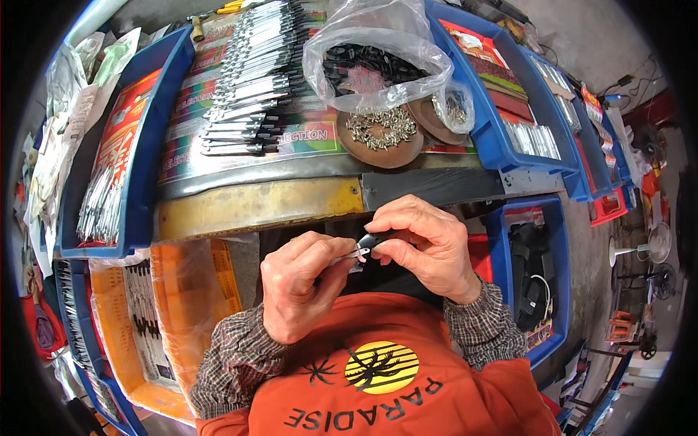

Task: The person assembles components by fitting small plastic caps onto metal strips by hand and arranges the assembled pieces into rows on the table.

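In front of my chest, at the table's near edge, both hands pinch small parts that meet between the fingertips. My left hand [302, 280] is closed on a small silver metal piece [359, 252]; its far end is hidden by the fingers. My right hand [430, 247] has thumb and forefinger closed on a small black part [369, 240], which touches the metal piece. Just beyond the hands, a round brown dish [374, 156] holds a ring of small brass-coloured rivet-like pieces [384, 129].
Stacked silver strips with black ends [243, 109] cover the table's left half. An open clear bag [320, 62] of black parts stands behind the dish. Blue trays flank the table [254, 211], left [149, 156] and right [502, 149]. Low left is an orange crate [178, 312]; low right, a blue bin [500, 251].
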Demonstrator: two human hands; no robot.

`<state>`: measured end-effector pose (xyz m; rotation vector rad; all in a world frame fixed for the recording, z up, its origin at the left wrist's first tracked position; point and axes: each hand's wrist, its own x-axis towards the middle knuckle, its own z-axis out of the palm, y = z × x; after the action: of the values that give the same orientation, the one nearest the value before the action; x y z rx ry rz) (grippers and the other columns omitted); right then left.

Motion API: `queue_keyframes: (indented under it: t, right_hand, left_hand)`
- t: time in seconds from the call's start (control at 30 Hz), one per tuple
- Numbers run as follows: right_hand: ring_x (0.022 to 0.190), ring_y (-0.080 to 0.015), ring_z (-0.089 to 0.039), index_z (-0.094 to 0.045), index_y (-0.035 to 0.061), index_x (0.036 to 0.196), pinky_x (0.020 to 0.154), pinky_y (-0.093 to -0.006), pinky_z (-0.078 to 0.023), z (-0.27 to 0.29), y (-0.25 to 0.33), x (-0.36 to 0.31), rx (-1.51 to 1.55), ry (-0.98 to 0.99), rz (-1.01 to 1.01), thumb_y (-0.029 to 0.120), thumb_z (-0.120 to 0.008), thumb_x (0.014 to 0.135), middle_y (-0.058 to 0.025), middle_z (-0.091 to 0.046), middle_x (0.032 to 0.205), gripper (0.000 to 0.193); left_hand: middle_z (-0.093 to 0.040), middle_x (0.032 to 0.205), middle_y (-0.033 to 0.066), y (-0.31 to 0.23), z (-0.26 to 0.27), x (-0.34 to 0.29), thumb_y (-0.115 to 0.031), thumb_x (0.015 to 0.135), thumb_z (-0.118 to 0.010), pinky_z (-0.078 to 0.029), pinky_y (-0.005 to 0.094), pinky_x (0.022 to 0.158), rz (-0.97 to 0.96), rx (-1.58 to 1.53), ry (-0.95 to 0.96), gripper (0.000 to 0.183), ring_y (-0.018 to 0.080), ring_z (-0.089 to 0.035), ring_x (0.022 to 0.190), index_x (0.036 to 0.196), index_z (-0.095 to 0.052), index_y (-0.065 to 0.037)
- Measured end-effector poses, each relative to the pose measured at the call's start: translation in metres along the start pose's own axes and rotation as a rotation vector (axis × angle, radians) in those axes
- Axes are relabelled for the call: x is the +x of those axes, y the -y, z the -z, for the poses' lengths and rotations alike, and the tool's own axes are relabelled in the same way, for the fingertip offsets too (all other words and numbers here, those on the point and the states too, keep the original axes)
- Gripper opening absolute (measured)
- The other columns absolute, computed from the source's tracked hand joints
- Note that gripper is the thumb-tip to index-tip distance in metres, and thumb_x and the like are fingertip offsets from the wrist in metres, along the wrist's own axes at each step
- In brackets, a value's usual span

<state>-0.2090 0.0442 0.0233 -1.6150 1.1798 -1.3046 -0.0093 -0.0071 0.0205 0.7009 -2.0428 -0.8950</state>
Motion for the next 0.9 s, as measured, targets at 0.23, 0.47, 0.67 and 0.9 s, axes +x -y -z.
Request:
queue_keyframes:
  t: [0.23,0.47,0.67,0.9]
  right_hand:
    - [0.075,-0.0153,-0.067,-0.066,-0.0064,0.102,0.066,-0.025,-0.057,-0.001,-0.004,-0.002,0.359,-0.026,-0.239,-0.002,-0.07,0.084,-0.0112,-0.064,0.093,0.019]
    - [0.08,-0.0161,-0.067,-0.068,-0.005,0.099,0.07,-0.026,-0.058,0.007,-0.007,0.0,0.341,0.06,-0.28,-0.003,-0.071,0.081,-0.0113,-0.066,0.093,0.019]
    - [0.082,-0.018,-0.068,-0.07,-0.0033,0.093,0.072,-0.0281,-0.056,0.009,-0.013,0.002,0.078,0.142,-0.094,-0.005,-0.075,0.074,-0.0131,-0.07,0.09,0.02]
    - [0.079,-0.0145,-0.068,-0.07,-0.0019,0.094,0.07,-0.0267,-0.054,0.007,-0.022,-0.006,0.122,0.254,-0.126,0.001,-0.075,0.077,-0.0091,-0.071,0.087,0.018]
  left_hand:
    - [-0.063,0.076,0.0085,0.001,-0.002,-0.004,0.006,0.07,-0.072,-0.048,0.0323,0.054,-0.007,-0.014,0.029,0.025,0.0238,-0.061,0.062,0.092,-0.065,-0.003]
    - [-0.063,0.076,0.0089,0.002,-0.003,-0.004,0.005,0.07,-0.072,-0.047,0.0324,0.053,0.011,-0.027,0.075,0.024,0.0239,-0.061,0.061,0.091,-0.064,-0.003]
    - [-0.063,0.075,0.0096,0.009,-0.008,-0.008,0.006,0.07,-0.072,-0.048,0.0333,0.054,-0.019,-0.044,0.092,0.024,0.0254,-0.061,0.062,0.091,-0.064,-0.002]
    - [-0.067,0.079,0.0119,0.011,-0.011,-0.02,0.009,0.071,-0.07,-0.051,0.0303,0.058,0.027,-0.082,0.14,0.021,0.0237,-0.066,0.068,0.089,-0.066,0.0]
